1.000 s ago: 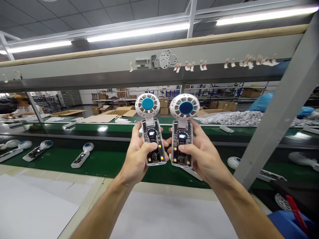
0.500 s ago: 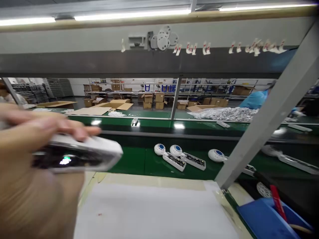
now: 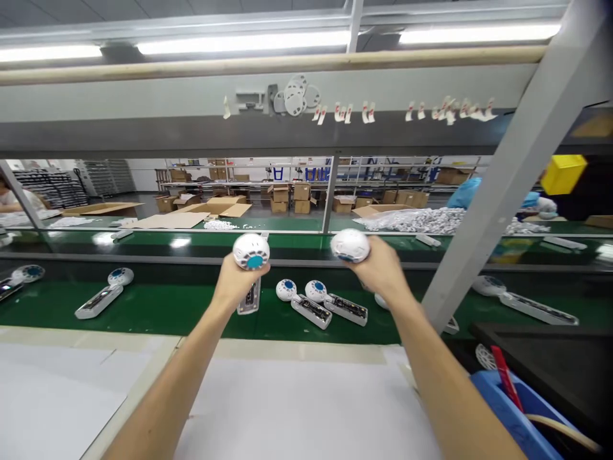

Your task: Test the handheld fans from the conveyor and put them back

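Observation:
Over the green conveyor belt, my left hand grips a white round-headed device with a teal disc on its head. Below that hand shows an open handle with dark electronics, apparently part of the same device. Farther right, my right hand is closed on another white round-headed device, whose handle is hidden. Between my arms two similar devices lie side by side on the belt, blue discs up, handles open. One more lies partly hidden behind my right forearm.
White sheets cover the worktop in front. A slanting grey post and a blue bin with a red-handled tool stand at right. More devices lie along the belt. Cardboard boxes and a bagged white heap are beyond; a person is at far left.
The device held close at the left is no longer there. Both my hands are now stretched out over the belt, each gripping a device. The view has shifted slightly right to left.

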The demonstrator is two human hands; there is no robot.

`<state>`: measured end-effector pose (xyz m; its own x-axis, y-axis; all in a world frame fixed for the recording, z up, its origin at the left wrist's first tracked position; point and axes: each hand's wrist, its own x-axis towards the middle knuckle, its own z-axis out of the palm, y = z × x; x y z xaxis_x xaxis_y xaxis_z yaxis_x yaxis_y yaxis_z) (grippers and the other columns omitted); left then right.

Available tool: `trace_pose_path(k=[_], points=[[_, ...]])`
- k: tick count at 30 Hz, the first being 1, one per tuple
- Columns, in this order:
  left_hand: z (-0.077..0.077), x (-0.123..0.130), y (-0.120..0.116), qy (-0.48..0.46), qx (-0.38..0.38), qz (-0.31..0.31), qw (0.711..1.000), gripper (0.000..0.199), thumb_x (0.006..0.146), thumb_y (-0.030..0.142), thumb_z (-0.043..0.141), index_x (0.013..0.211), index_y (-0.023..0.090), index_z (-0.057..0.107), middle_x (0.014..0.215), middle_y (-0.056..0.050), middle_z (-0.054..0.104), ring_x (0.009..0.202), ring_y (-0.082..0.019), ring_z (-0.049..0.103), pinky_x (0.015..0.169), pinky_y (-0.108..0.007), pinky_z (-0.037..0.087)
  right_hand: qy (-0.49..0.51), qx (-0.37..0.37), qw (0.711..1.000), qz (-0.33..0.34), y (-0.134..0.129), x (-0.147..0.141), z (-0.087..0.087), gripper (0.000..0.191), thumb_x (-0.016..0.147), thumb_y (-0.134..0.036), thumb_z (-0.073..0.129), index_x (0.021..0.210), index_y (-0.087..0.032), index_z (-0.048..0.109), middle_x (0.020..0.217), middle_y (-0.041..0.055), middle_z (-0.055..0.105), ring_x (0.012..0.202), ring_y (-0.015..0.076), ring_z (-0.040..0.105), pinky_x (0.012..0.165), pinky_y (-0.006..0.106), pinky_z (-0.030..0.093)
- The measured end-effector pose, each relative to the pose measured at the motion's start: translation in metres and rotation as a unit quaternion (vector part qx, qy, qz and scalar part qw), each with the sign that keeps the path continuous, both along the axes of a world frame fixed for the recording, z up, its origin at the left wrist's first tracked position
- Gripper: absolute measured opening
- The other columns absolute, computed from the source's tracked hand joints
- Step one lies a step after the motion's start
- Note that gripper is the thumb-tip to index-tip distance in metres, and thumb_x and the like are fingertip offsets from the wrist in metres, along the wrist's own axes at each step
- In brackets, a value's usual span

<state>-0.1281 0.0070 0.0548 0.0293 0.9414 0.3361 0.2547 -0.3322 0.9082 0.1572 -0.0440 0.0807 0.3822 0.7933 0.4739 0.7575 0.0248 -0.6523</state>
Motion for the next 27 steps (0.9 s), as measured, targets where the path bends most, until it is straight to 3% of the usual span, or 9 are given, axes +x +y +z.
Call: trace_pose_path(k=[4, 6, 10, 12, 15, 18, 21, 24, 27], points=[[-0.052, -0.006, 0.048, 0.099, -0.074, 0.054, 0.991, 0.045, 0.061, 0.018, 0.083, 0.104, 0.016, 0.069, 0.096, -0.006, 0.075, 0.095, -0.026, 0.069, 0.083, -0.033, 0.053, -0.036, -0.195, 0.977, -0.077, 0.038, 0.015, -0.046, 0.03, 0.071, -0.021, 0.081, 0.097, -0.009, 0.075, 0.101, 0.0219, 0.075, 0.105, 0.0418, 0.07, 0.084, 0.042, 0.054], [-0.072, -0.009, 0.059, 0.136, -0.105, 0.09, 0.981, 0.049, 0.066, 0.02, 0.082, 0.112, 0.016, 0.065, 0.104, -0.007, 0.074, 0.098, -0.024, 0.068, 0.085, -0.034, 0.053, -0.047, -0.233, 0.968, -0.083, 0.046, 0.022, -0.066, 0.046, 0.071, -0.019, 0.082, 0.114, -0.008, 0.071, 0.108, 0.0226, 0.074, 0.108, 0.0421, 0.07, 0.084, 0.041, 0.053], [-0.097, -0.02, 0.066, 0.222, -0.158, 0.159, 0.949, 0.038, 0.089, 0.04, 0.068, 0.117, 0.015, 0.061, 0.113, -0.01, 0.068, 0.101, -0.022, 0.066, 0.09, -0.04, 0.054, -0.075, -0.253, 0.961, -0.088, 0.05, 0.022, -0.092, 0.079, 0.08, -0.012, 0.073, 0.152, -0.005, 0.041, 0.126, 0.0255, 0.068, 0.116, 0.0374, 0.068, 0.09, 0.038, 0.051], [-0.102, -0.027, 0.064, 0.273, -0.165, 0.182, 0.93, 0.039, 0.093, 0.046, 0.062, 0.116, 0.014, 0.062, 0.116, -0.012, 0.066, 0.107, -0.025, 0.065, 0.094, -0.044, 0.052, -0.088, -0.255, 0.959, -0.088, 0.051, 0.016, -0.097, 0.074, 0.086, -0.007, 0.063, 0.154, 0.0, 0.035, 0.126, 0.0283, 0.066, 0.117, 0.0375, 0.067, 0.093, 0.04, 0.05], [-0.1, -0.031, 0.057, 0.342, -0.128, 0.207, 0.908, 0.051, 0.092, 0.048, 0.059, 0.123, 0.008, 0.059, 0.131, -0.023, 0.058, 0.128, -0.038, 0.053, 0.104, -0.053, 0.044, -0.123, -0.235, 0.962, -0.07, 0.053, 0.005, -0.097, 0.067, 0.092, -0.007, 0.053, 0.155, 0.0, 0.033, 0.14, 0.0305, 0.055, 0.132, 0.0374, 0.056, 0.104, 0.042, 0.044], [-0.088, -0.025, 0.05, 0.385, -0.077, 0.209, 0.896, 0.055, 0.095, 0.044, 0.047, 0.134, 0.005, 0.053, 0.145, -0.03, 0.046, 0.142, -0.045, 0.037, 0.113, -0.057, 0.032, -0.159, -0.237, 0.958, 0.013, 0.053, -0.009, -0.093, 0.057, 0.096, -0.021, 0.058, 0.15, -0.011, 0.045, 0.148, 0.0199, 0.052, 0.139, 0.0281, 0.05, 0.112, 0.034, 0.038], [-0.077, -0.009, 0.045, 0.412, -0.086, 0.134, 0.897, 0.052, 0.097, 0.049, 0.036, 0.121, 0.013, 0.065, 0.137, -0.024, 0.059, 0.132, -0.04, 0.052, 0.108, -0.049, 0.039, -0.166, -0.327, 0.927, 0.082, 0.052, -0.026, -0.096, 0.036, 0.09, -0.032, 0.072, 0.121, -0.014, 0.067, 0.123, 0.0119, 0.069, 0.115, 0.0235, 0.065, 0.101, 0.038, 0.049], [-0.075, 0.01, 0.04, 0.431, -0.146, 0.035, 0.89, 0.066, 0.09, 0.071, 0.04, 0.101, 0.015, 0.073, 0.114, -0.022, 0.071, 0.109, -0.038, 0.067, 0.096, -0.046, 0.048, -0.152, -0.398, 0.9, 0.091, 0.05, -0.042, -0.102, 0.02, 0.086, -0.03, 0.077, 0.094, -0.013, 0.069, 0.1, 0.0061, 0.072, 0.095, 0.0198, 0.068, 0.089, 0.04, 0.055], [-0.085, 0.026, 0.031, 0.437, -0.176, 0.011, 0.882, 0.081, 0.086, 0.08, 0.038, 0.106, 0.01, 0.073, 0.13, -0.028, 0.064, 0.12, -0.043, 0.061, 0.101, -0.052, 0.045, -0.102, -0.408, 0.903, 0.091, 0.049, -0.049, -0.098, 0.021, 0.073, -0.025, 0.083, 0.078, -0.013, 0.066, 0.079, 0.0043, 0.07, 0.078, 0.0191, 0.068, 0.072, 0.032, 0.054]])
